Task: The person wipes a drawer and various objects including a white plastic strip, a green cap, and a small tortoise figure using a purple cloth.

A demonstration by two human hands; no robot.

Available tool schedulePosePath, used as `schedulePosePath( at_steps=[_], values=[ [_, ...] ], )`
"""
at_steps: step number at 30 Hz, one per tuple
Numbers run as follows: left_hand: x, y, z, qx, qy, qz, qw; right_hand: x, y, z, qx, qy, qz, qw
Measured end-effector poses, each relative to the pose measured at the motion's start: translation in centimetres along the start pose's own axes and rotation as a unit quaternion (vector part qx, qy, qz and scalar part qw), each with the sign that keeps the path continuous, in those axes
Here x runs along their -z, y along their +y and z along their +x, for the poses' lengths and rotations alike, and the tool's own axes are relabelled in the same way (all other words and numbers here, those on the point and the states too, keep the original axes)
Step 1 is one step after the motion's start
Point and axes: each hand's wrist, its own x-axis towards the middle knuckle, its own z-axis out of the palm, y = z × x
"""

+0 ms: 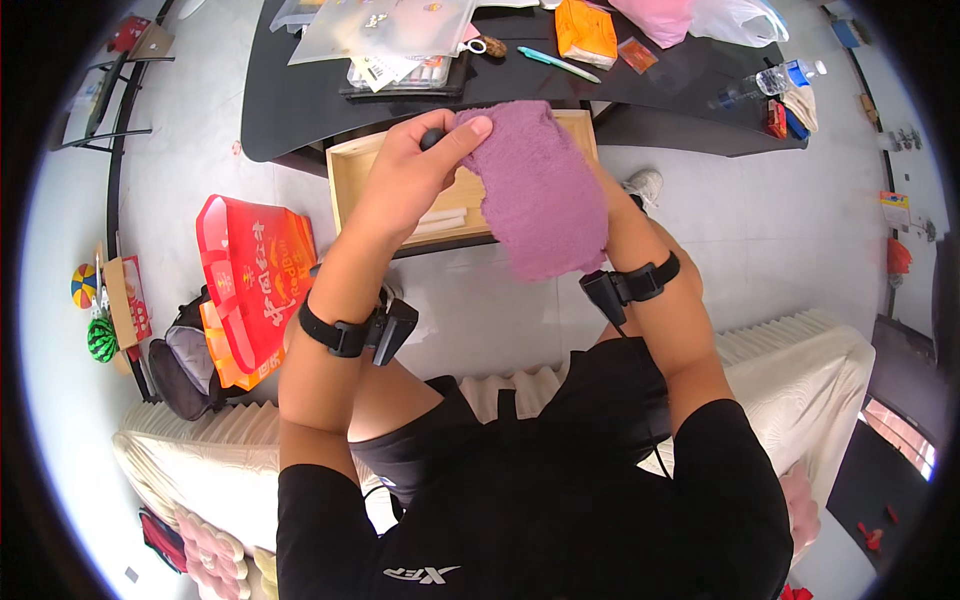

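Note:
A purple fuzzy cloth point(540, 190) hangs spread between my hands, over an open light-wood drawer point(350, 170). My left hand point(425, 155) is closed on the cloth's upper left corner, its thumb lying on top. A small rounded black end point(432, 138) shows beside that thumb; what it belongs to is hidden. The cloth covers my right hand, whose forearm point(640, 245) comes up from the right, so its fingers do not show. Pale stick-like pieces point(442, 220) lie in the drawer below the left hand.
The dark desk point(300, 100) carries plastic folders point(375, 30), a light-blue pen point(558, 64), an orange packet point(586, 32) and a lying water bottle point(765, 85). On the floor at left stand a red bag point(255, 280) and a grey backpack point(185, 365). A cream-covered seat point(800, 385) is behind me.

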Motion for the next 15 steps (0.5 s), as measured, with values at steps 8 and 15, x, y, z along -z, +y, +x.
schedulePosePath(
  at_steps=[8,15],
  values=[
    [-1.5,-0.4,0.3,-0.020,-0.014,-0.010,1.000,0.0,-1.2,-1.0,0.003,0.070,0.415,0.907],
    [-0.6,-0.7,0.8,-0.044,-0.006,-0.171,0.984,-1.5,-1.9,-0.6,0.063,0.021,0.306,0.950]
  ],
)
